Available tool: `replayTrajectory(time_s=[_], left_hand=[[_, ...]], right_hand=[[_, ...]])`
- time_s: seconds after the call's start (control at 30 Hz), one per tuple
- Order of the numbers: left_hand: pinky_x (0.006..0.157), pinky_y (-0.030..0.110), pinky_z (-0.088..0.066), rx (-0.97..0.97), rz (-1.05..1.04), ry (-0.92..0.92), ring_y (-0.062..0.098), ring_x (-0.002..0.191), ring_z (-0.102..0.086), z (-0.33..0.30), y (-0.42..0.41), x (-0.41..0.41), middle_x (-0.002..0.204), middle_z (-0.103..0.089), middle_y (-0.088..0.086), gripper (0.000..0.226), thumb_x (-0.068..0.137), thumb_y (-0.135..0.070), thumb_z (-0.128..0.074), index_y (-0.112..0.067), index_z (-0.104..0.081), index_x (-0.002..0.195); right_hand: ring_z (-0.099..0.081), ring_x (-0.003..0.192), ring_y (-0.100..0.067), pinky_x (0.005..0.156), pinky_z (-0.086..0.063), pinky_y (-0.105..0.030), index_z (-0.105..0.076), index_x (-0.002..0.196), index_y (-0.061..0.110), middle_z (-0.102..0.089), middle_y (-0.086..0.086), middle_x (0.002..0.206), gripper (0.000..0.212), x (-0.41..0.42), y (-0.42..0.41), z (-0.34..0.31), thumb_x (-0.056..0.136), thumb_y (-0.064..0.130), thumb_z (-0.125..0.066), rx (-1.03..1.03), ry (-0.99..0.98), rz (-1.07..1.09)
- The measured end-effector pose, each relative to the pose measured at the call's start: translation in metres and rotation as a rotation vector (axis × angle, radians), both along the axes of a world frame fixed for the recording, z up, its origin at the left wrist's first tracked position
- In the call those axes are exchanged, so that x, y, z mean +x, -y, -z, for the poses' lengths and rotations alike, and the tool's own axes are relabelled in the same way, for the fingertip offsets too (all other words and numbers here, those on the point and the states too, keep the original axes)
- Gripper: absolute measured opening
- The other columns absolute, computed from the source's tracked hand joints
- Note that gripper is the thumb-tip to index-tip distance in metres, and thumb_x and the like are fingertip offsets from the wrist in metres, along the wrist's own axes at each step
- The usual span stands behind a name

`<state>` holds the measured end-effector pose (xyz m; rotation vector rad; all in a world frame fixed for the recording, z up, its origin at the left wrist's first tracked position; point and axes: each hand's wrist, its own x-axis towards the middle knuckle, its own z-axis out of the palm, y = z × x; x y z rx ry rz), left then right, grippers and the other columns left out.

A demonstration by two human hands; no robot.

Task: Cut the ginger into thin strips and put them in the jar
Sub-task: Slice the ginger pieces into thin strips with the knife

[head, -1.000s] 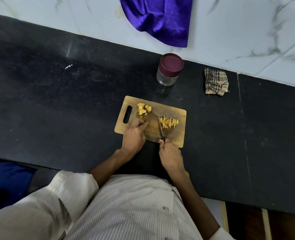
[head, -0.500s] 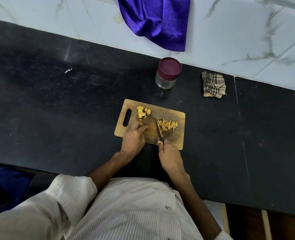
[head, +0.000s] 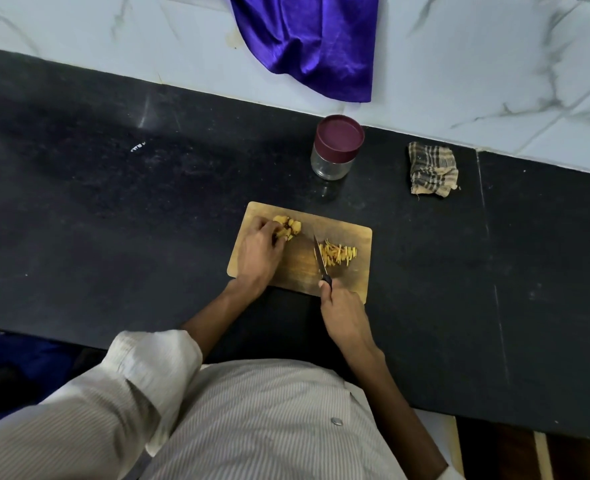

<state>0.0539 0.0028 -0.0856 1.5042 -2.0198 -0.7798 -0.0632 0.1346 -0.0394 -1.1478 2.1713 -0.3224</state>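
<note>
On the black stone counter (head: 113, 209), backed by a white marble-veined wall (head: 79, 39) with a purple cloth (head: 307, 43) hanging over it, a wooden cutting board (head: 362, 282) lies near the front edge. The left hand (head: 259, 251) curls its fingers onto the ginger chunks (head: 291, 227) at the board's far left corner, while the right hand (head: 343, 315) grips a knife (head: 320, 259) beside the cut strips (head: 338, 254). Toward the back edge stand a lidded jar (head: 335, 147) and a checked rag (head: 432, 173); a small white mark at the counter's left is unreadable.

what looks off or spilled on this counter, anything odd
Nothing spilled: the ginger strips and ginger chunks all sit on the cutting board. The one catch is that the jar has its maroon lid on.
</note>
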Motion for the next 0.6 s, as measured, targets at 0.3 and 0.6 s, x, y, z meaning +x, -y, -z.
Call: replayTrajectory(time_s=[0.3,0.6], left_hand=[[0.069,0.008,-0.040,-0.009,-0.041,-0.007,0.010,0.081,-0.057,-0.009,-0.002,-0.001,0.105,-0.061,0.002,0.011,0.088,-0.009,-0.064,-0.009,-0.067,0.099],[0.070,0.023,-0.054,0.181,-0.229,-0.208,0.008,0.071,-0.062,-0.024,-0.019,0.005,0.088,-0.069,-0.002,0.018,0.088,-0.015,-0.067,-0.012,-0.072,0.105]], right_hand=[[-0.065,0.094,-0.027,0.083,-0.053,-0.049,-0.053,0.117,0.011,-0.065,-0.010,0.101,0.036,-0.007,0.003,-0.003,0.107,0.037,-0.031,-0.013,0.019,-0.022],[-0.063,0.098,-0.027,0.085,-0.051,-0.046,-0.054,0.117,0.012,-0.062,-0.008,0.103,0.038,-0.021,0.002,-0.005,0.107,0.039,-0.031,-0.007,0.091,-0.039]])
